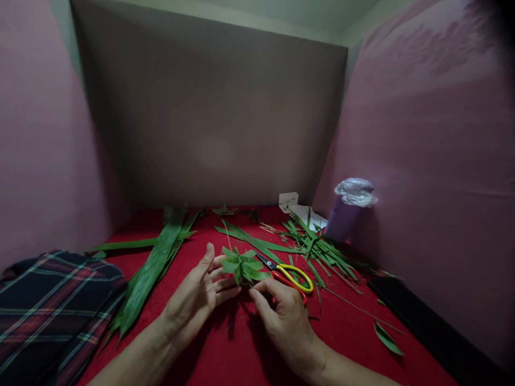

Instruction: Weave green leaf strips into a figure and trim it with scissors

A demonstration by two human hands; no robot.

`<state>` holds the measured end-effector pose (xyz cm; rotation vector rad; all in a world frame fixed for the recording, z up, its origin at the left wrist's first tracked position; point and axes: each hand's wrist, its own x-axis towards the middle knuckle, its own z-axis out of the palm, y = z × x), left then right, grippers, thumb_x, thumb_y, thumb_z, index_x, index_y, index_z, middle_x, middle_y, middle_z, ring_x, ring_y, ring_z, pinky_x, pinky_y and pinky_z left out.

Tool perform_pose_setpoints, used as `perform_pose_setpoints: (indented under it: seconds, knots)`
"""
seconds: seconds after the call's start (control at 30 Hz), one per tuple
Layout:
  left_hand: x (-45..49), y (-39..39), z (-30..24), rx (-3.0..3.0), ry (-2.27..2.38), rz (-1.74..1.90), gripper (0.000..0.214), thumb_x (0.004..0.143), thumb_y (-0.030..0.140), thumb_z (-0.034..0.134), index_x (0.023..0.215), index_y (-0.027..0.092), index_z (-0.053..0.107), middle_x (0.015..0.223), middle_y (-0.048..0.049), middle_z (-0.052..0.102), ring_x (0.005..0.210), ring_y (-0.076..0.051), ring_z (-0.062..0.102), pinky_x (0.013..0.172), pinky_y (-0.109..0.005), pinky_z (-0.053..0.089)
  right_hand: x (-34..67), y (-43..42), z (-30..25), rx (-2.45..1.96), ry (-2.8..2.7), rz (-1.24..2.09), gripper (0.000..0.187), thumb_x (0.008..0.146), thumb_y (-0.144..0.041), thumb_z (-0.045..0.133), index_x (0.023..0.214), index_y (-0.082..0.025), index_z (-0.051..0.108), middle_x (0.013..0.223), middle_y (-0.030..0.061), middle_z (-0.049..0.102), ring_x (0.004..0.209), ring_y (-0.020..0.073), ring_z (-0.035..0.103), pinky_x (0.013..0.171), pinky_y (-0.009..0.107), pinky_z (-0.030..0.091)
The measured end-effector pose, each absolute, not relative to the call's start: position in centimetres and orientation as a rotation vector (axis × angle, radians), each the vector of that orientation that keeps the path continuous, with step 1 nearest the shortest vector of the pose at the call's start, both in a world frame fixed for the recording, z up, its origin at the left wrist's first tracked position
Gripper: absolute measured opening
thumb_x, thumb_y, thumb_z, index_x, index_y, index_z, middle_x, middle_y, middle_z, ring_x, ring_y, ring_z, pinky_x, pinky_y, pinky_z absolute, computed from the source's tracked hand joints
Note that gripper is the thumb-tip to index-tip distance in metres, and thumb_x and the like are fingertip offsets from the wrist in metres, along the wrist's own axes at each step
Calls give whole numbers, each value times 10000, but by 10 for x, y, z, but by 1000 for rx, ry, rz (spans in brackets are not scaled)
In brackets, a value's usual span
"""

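A green flower shape made of folded leaf strips [240, 264] is held up between my hands over the red cloth [225, 354]. My left hand [203, 287] lies open behind and beside it, palm up, thumb raised and fingers spread near its petals. With thumb and index finger pinched together, my right hand [277, 311] grips the lower end of the leaf flower, where a thin stem or strip shows; the exact hold is partly hidden. Scissors [295, 276] with one yellow and one red handle lie just beyond my right hand, their blades pointing toward the flower.
Long broad leaves [155, 268] lie at the left, beside a plaid cloth [60, 316]. Cut leaf strips [322, 249] are heaped at the right. Behind them stand a purple container [344, 217] topped with clear plastic and a white card [288, 200]. A black strip [426, 327] runs along the right edge.
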<state>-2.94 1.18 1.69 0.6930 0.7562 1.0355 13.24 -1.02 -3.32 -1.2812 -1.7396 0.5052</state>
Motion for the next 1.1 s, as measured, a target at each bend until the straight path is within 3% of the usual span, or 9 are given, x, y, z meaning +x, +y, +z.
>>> perform_pose_setpoints:
  seconds: [0.27,0.4,0.6,0.77,0.93,1.1]
  knots:
    - [-25,7,18,696,721,1083,320,789,457,547,871,161,639,867,-77,689,748,-193,628,734,-320,483,132,-11,-34,-1243,-1682,616,170,816,-173,508,672,-186,596,617,-7,606,576,139,540,545,219,402]
    - [-23,4,19,828,778,1127,213,748,317,638,911,181,635,902,-52,685,816,-191,618,728,-284,471,131,-11,-36,-1203,-1679,660,170,821,-173,500,677,-185,589,611,-13,598,578,135,538,528,209,395]
    - [-20,2,14,851,841,1179,302,668,156,687,959,176,608,866,-40,676,704,-149,610,651,-257,477,129,-14,-35,-1183,-1702,693,177,828,-194,499,687,-176,603,601,-9,599,553,129,529,523,214,389]
    - [-19,1,12,892,824,1215,221,689,176,671,904,154,629,851,-52,679,750,-167,624,697,-277,481,129,-17,-35,-1176,-1710,711,182,836,-206,493,700,-173,610,603,-5,602,550,126,526,518,212,386]
    - [-19,1,15,805,936,1263,266,662,161,693,917,150,615,775,-34,678,696,-147,625,631,-243,479,128,-18,-37,-1179,-1725,725,185,844,-214,490,704,-177,605,600,-14,592,548,119,520,513,205,377]
    - [-17,-2,22,796,960,1300,281,695,197,679,966,180,603,906,-44,674,777,-159,621,629,-252,487,130,-15,-35,-1181,-1730,695,177,845,-210,489,722,-184,614,642,-10,606,586,127,525,548,211,390]
